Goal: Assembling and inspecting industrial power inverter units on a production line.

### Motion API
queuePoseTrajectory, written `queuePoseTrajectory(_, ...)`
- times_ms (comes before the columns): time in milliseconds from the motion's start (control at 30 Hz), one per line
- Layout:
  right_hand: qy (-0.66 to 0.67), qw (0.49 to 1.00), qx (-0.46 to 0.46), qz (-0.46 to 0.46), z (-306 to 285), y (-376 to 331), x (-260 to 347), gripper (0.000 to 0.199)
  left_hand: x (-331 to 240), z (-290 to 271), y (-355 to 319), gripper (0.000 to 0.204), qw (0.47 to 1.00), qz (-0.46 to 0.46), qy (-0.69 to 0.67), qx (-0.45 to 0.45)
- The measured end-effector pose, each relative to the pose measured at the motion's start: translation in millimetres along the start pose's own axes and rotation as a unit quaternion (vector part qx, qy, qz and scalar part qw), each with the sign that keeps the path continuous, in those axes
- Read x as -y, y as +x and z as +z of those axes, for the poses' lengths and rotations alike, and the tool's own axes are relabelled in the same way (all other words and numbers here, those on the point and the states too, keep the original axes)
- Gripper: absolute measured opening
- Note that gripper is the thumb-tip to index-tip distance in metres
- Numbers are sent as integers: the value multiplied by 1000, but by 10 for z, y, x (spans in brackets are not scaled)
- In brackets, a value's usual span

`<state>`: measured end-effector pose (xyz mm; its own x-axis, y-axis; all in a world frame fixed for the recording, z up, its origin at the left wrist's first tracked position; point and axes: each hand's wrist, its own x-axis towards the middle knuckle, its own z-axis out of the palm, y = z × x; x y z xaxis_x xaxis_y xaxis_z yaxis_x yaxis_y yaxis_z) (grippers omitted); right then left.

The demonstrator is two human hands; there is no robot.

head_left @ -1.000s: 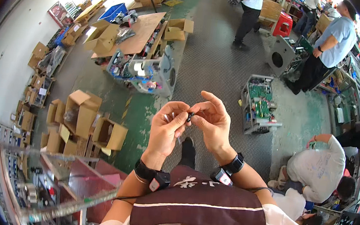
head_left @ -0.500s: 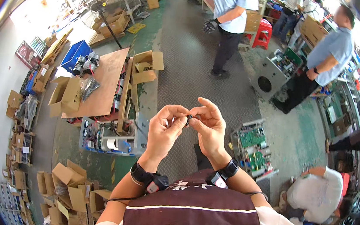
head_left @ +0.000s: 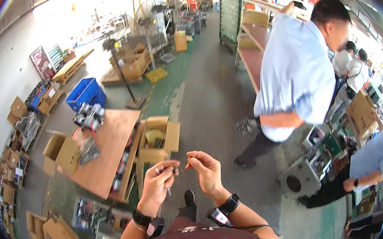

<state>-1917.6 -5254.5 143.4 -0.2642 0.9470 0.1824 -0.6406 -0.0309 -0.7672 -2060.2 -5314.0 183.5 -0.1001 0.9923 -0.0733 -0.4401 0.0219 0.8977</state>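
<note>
My left hand [head_left: 156,186] is closed, thumb and fingertips pinching a small black part [head_left: 174,169]. A thin greyish piece shows below those fingers, too small to name. Just to the right, my right hand [head_left: 205,171] is raised at about the same height, thumb and forefinger pressed together. Whether a tiny thing sits between its fingertips is hard to see. A short gap separates the two hands. Both wrists carry black bands with small devices.
A wooden-topped bench [head_left: 108,157] with metal parts, a blue bin [head_left: 86,93] and an open carton [head_left: 159,137] stand left. A person in a light blue shirt [head_left: 294,69] is close ahead right. Beyond are a grey cabinet [head_left: 301,177] and another person [head_left: 376,157].
My hands have come apart, the black part staying in the left. The view has tilted up and moved forward; the blue-shirted person appears nearer. A shoe now shows below my hands.
</note>
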Motion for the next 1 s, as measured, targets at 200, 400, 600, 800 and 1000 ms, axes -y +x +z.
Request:
queuePoseTrajectory(200,10,998,-45,-31,-536,2069,2,8,47,-165,2032,14,993,-33,-98,53)
queuePoseTrajectory(400,24,981,-162,-102,-1385,3964,299,2,-103,113,4163,12,968,-142,-144,150)
queuePoseTrajectory(600,-101,947,-225,-204,-2308,5630,857,4,-36,567,6453,12,961,-156,-124,192)
queuePoseTrajectory(800,-77,987,-101,-97,-2929,7831,651,10,-171,713,8767,13,958,-102,-195,184)
queuePoseTrajectory(1000,42,994,13,98,-2918,9957,98,11,-524,487,10452,21,980,-80,-179,46)
